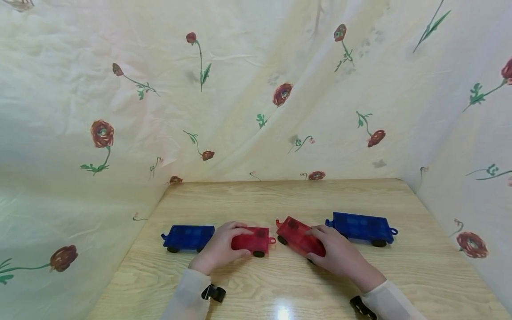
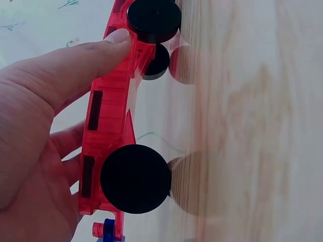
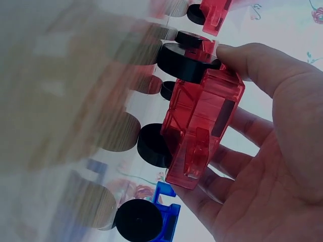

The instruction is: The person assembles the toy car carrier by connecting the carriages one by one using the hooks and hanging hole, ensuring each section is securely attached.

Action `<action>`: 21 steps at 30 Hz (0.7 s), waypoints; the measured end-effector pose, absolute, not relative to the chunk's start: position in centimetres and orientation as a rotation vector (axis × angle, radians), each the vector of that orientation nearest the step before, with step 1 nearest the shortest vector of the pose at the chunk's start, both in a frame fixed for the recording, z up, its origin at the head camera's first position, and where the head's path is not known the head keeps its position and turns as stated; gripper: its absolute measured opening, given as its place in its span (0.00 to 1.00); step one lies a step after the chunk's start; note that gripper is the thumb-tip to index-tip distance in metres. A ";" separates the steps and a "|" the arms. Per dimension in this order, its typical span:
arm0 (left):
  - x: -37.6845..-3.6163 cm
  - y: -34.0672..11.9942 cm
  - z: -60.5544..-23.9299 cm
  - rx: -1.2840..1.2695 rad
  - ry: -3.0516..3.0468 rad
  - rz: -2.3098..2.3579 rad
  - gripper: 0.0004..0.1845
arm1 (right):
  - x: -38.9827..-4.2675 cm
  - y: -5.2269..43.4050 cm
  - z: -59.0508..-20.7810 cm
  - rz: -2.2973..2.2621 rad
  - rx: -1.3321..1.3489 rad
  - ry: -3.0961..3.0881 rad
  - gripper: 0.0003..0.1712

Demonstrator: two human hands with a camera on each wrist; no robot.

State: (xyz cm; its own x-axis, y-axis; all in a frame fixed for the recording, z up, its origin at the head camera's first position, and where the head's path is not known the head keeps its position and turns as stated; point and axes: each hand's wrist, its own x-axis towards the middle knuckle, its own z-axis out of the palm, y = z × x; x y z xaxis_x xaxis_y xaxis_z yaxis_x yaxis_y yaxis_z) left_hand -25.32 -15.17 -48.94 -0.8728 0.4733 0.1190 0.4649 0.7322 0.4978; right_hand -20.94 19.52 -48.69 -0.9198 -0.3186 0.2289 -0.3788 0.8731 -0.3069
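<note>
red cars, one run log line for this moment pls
left hand grips left red car | right hand grips right red car, tilted | blue cars at outer ends | wooden table

Two see-thru red toy wagons w/ black wheels, both upright on wheels on the counter. Left red wagon [image 1: 253,240] sits square, hook end facing right. Right red wagon [image 1: 299,236] skewed diagonally, near the left one, not touching.

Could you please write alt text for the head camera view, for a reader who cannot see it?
A person's left hand and right hand each grip a red translucent plastic toy wagon on a light wooden table. A blue plastic toy wagon sits at each outer end; flowered fabric hangs behind.
</note>
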 end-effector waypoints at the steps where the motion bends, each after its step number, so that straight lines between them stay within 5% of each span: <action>1: -25.3 -15.2 -48.9 0.787 2.911 0.831 0.29 | -20.9 19.5 -48.7 0.523 0.541 -2.875 0.33; 21: -25.3 -15.7 -49.0 0.782 2.928 0.836 0.30 | -20.9 19.7 -48.9 0.569 0.533 -2.873 0.32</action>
State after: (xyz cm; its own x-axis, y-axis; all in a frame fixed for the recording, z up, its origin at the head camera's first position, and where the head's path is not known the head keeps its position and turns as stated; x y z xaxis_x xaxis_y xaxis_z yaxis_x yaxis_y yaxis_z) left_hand -25.26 -15.72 -48.99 -0.8763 0.4626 0.1347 0.4640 0.7349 0.4946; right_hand -20.91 19.74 -48.87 -0.9228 -0.3120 0.2260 -0.3746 0.8637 -0.3373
